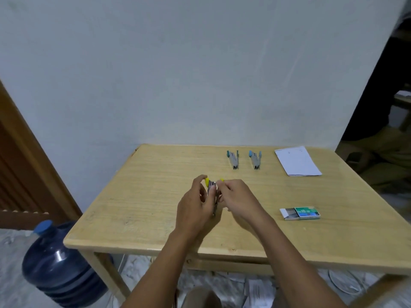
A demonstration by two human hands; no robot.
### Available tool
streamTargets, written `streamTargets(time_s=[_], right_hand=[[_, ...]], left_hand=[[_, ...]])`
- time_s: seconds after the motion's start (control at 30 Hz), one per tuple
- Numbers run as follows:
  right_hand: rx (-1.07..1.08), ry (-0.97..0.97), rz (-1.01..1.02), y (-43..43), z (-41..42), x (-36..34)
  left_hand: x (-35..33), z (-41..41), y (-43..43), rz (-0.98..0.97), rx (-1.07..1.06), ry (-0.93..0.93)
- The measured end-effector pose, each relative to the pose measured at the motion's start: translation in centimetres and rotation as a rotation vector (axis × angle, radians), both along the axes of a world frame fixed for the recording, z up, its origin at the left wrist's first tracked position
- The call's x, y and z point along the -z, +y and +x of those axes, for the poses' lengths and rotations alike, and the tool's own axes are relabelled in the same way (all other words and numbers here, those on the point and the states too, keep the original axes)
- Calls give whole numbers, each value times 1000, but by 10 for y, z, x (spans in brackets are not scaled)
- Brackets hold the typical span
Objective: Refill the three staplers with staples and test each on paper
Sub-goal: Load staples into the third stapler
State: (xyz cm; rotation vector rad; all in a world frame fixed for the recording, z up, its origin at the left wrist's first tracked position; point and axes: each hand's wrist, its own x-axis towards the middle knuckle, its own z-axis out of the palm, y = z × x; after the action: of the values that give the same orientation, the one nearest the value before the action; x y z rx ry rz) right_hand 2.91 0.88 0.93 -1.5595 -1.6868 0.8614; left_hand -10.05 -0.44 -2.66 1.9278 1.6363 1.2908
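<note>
Your left grip [194, 203] curls round the yellow stapler [212, 189], and your right grip [236, 197] pinches it from the other side. The staple box [300, 213] lies right of both, the blue staplers [233, 160] beyond them.

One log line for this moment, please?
left hand, right hand: holding yellow stapler; teal stapler, blue stapler: untouched; staple box: open; paper: untouched
</note>
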Motion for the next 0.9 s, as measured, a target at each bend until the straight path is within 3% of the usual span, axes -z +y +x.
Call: streamTargets(time_s=[0.17, 0.3, 0.53, 0.67, 0.9], right_hand=[[3, -40, 79, -22, 9, -1], [61, 14, 133, -29, 18, 0], [180, 182, 194, -42, 17, -3], [342, 532, 33, -42, 30, 1], [422, 807, -63, -44, 52, -7]], left_hand=[[-8, 4, -12, -3, 155, -139], [-23, 10, -22, 60, 257, -118], [-33, 27, -39, 171, 253, -115], [-35, 30, -49, 203, 181, -254], [-42, 31, -55, 16, 281, -561]])
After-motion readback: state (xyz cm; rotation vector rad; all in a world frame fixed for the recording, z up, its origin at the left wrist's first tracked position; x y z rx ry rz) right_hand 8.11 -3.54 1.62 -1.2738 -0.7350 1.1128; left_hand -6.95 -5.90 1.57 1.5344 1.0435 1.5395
